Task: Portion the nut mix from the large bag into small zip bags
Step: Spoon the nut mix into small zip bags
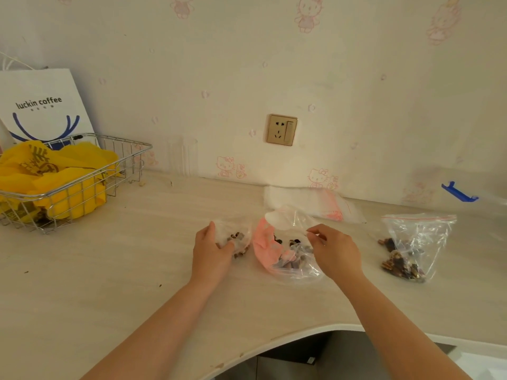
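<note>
My large bag (pixel 285 250), clear plastic with a pink printed side, lies crumpled at the frame's centre, its mouth gaping toward the wall and dark nut mix (pixel 295 260) pooled inside. Just left of it sits a small zip bag (pixel 238 237) holding a few nuts. At right, well apart, a filled red-striped zip bag (pixel 414 242) lies flat. Empty zip bags (pixel 326 204) are stacked behind the centre.

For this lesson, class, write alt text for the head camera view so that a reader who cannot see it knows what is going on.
Two bare hands work on a pale table: the left hand holds a small zip bag of nuts, while the right hand pinches the large bag of nut mix. A filled zip bag lies to the right, and a wire basket stands far left.
</note>
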